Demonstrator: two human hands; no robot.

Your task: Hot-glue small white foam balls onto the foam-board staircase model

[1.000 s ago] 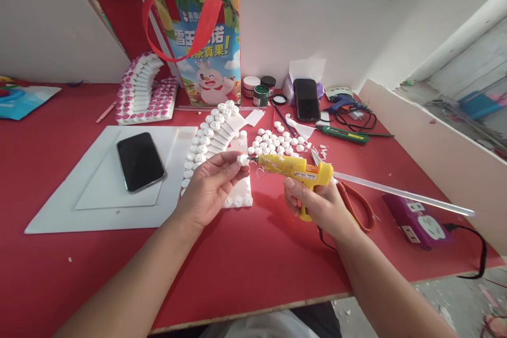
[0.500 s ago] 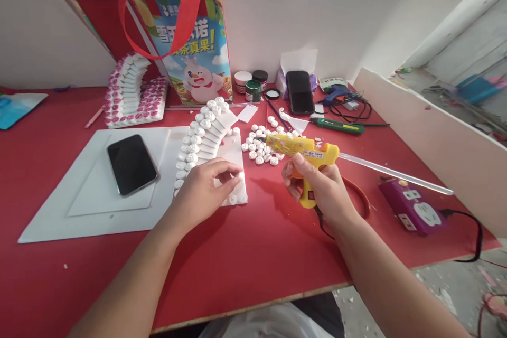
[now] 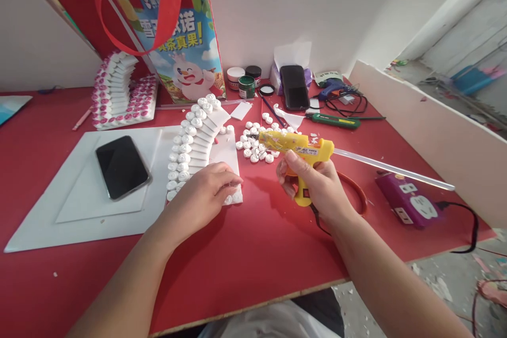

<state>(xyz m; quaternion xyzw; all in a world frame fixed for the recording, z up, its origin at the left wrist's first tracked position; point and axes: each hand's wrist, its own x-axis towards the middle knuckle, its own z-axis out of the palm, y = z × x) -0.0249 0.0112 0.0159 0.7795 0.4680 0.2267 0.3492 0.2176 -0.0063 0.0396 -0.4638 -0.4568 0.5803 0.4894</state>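
Note:
My right hand is wrapped round a yellow glue gun with a clear glue stick out of its back. The gun's nozzle is over a loose pile of white rosettes. My left hand rests at the front part of a white board, fingers curled together near rosettes at its edge; what they pinch, if anything, is hidden. Along that board's left side curves a stepped white piece edged with white rosettes.
A phone lies on white sheets at left. Behind stand a pink-and-white rosette piece, a printed bag, paint jars and another phone. A green cutter and purple power socket are at right.
The whole view has shifted slightly, moving the scene to the left. My left hand's fingers have drawn closer together and down at the board; my right hand still holds the glue gun.

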